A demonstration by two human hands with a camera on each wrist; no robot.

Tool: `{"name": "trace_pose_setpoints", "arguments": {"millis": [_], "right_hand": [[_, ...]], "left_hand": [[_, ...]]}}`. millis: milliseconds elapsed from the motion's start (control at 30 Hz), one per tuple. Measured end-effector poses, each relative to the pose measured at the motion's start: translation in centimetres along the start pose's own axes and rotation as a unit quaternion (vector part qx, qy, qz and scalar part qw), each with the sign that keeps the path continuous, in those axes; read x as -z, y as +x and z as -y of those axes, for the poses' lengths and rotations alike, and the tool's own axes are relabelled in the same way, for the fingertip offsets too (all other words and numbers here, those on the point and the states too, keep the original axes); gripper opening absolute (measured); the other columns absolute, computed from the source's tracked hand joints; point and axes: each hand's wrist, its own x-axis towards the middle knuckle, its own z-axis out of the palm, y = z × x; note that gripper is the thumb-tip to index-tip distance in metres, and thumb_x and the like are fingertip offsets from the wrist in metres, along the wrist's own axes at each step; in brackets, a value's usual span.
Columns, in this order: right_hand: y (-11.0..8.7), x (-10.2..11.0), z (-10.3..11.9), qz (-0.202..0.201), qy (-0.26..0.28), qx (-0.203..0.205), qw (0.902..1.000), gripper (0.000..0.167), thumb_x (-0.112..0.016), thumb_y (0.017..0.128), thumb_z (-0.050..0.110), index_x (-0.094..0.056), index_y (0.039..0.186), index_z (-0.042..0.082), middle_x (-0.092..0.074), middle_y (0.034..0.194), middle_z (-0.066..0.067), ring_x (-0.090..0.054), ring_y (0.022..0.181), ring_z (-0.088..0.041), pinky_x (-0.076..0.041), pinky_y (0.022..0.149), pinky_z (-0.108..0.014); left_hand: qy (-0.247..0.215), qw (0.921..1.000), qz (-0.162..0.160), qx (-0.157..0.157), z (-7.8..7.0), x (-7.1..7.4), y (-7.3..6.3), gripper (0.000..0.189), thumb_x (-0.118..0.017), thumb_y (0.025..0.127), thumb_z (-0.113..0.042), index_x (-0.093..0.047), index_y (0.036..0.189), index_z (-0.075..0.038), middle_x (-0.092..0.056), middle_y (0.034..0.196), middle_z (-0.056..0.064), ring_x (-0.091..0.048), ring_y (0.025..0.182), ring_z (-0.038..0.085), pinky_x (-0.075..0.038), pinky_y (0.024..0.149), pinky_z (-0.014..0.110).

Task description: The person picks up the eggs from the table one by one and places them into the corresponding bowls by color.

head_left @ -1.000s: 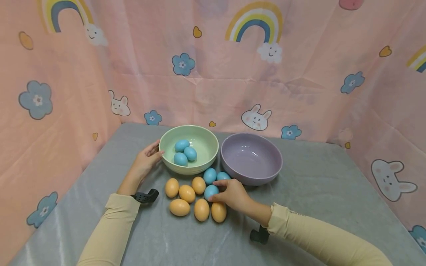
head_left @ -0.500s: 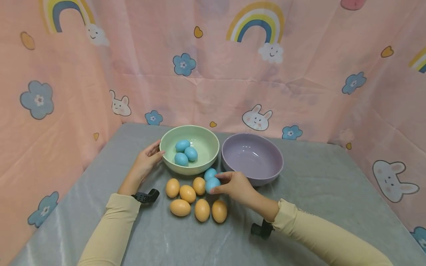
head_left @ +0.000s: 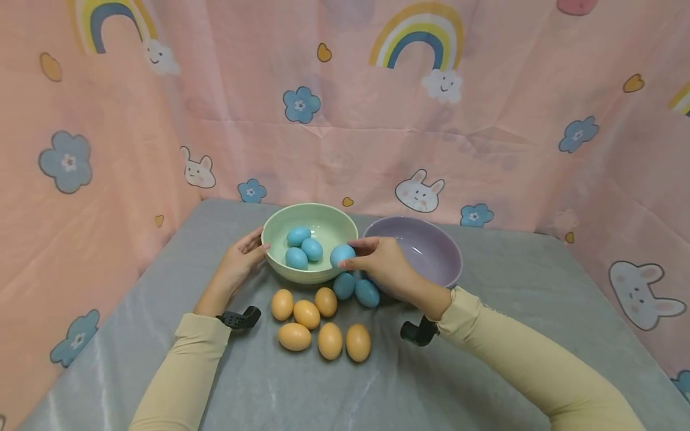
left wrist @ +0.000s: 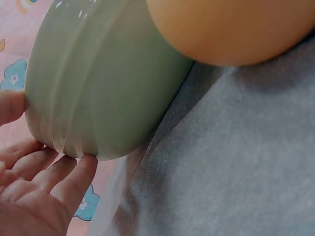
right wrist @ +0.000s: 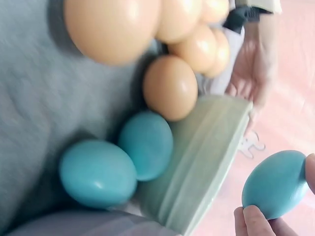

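Higher than half a second ago, one blue egg [head_left: 342, 255] is at the near right rim of the green bowl [head_left: 331, 230], pinched by the right hand [head_left: 385, 266], which partly hides the purple bowl [head_left: 433, 251]. From the head, three blue eggs [head_left: 311, 249] sit inside the green bowl; two loose blue eggs [head_left: 367, 293] and six orange eggs [head_left: 306, 314] lie in front. Left wrist: the left hand [left wrist: 44, 191] holds the bowl's side, an orange egg [left wrist: 236, 27] blocking part. Right wrist: the loose pair sit side by side
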Motion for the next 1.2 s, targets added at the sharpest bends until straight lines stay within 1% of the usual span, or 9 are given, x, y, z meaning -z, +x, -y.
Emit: {"name": "trace_pose_setpoints", "arguments": {"millis": [200,400,567,800,967,1067,1133,1200], "right_hand": [[1.8,0.0,1.4,-0.019,-0.01,0.0,0.9998,0.056,-0.085,0.08,0.023,-0.066,0.13,0.005,-0.072,0.122,-0.012,-0.065,0.12,-0.024,-0.055,0.106,-0.038],[4.1,-0.5,2.2,-0.036,0.011,-0.018,0.9991,0.058,-0.085,0.079,0.023,-0.065,0.131,0.006,-0.069,0.127,-0.011,-0.061,0.126,-0.022,-0.053,0.108,-0.036],[5.6,-0.9,2.9,-0.042,0.008,-0.019,0.9989,0.06,-0.085,0.079,0.022,-0.064,0.133,0.006,-0.067,0.131,-0.011,-0.057,0.131,-0.022,-0.051,0.111,-0.036],[7.7,-1.2,3.0,-0.07,-0.003,-0.027,0.9972,0.059,-0.085,0.079,0.023,-0.065,0.132,0.006,-0.061,0.14,-0.01,-0.049,0.139,-0.022,-0.047,0.115,-0.036],[8.9,-1.9,2.7,-0.091,-0.004,-0.024,0.9955,0.058,-0.086,0.077,0.019,-0.066,0.129,0.003,-0.055,0.147,-0.011,-0.044,0.143,-0.023,-0.045,0.117,-0.035],[9.5,-2.4,2.5,-0.102,-0.005,-0.024,0.9945,0.056,-0.086,0.077,0.016,-0.067,0.127,0.001,-0.059,0.141,-0.014,-0.051,0.137,-0.024,-0.049,0.112,-0.035],[9.8,-2.8,2.4,-0.106,-0.01,-0.024,0.994,0.056,-0.086,0.076,0.015,-0.067,0.126,0.0,-0.063,0.134,-0.015,-0.055,0.131,-0.025,-0.053,0.107,-0.035],[10.1,-3.2,2.3,-0.108,-0.026,-0.025,0.9935,0.056,-0.086,0.076,0.016,-0.067,0.127,0.0,-0.064,0.128,-0.015,-0.057,0.126,-0.026,-0.054,0.104,-0.035]], "left_hand": [[-0.003,1.0,-0.002,-0.002,0.1,0.1,0.0,0.063,-0.053,0.103,-0.013,-0.023,0.158,-0.007,-0.023,0.165,0.013,-0.025,0.153,0.026,-0.04,0.116,0.031],[-0.005,1.0,-0.002,0.004,0.1,0.2,-0.1,0.064,-0.053,0.103,-0.014,-0.023,0.159,-0.008,-0.022,0.165,0.012,-0.024,0.153,0.025,-0.039,0.118,0.033],[-0.005,1.0,0.0,0.003,0.1,0.2,-0.3,0.065,-0.053,0.103,-0.015,-0.022,0.159,-0.008,-0.021,0.165,0.012,-0.023,0.153,0.025,-0.039,0.117,0.03],[-0.005,1.0,-0.002,0.003,0.0,0.1,-0.2,0.066,-0.055,0.102,-0.017,-0.023,0.159,-0.01,-0.022,0.165,0.011,-0.024,0.153,0.024,-0.04,0.117,0.031],[-0.002,1.0,-0.003,0.003,0.0,0.0,-0.2,0.065,-0.055,0.102,-0.017,-0.024,0.159,-0.01,-0.023,0.165,0.011,-0.025,0.153,0.024,-0.04,0.117,0.032],[0.0,1.0,-0.003,0.003,-0.1,0.0,-0.2,0.065,-0.055,0.102,-0.016,-0.024,0.159,-0.01,-0.023,0.165,0.01,-0.025,0.153,0.024,-0.039,0.118,0.033],[0.001,1.0,-0.002,0.003,-0.1,0.0,-0.2,0.065,-0.055,0.102,-0.017,-0.023,0.159,-0.01,-0.023,0.165,0.011,-0.025,0.153,0.024,-0.038,0.118,0.034],[0.0,1.0,-0.001,0.003,-0.2,-0.1,-0.2,0.065,-0.055,0.102,-0.017,-0.023,0.159,-0.01,-0.022,0.165,0.011,-0.024,0.153,0.024,-0.038,0.119,0.035]]}}
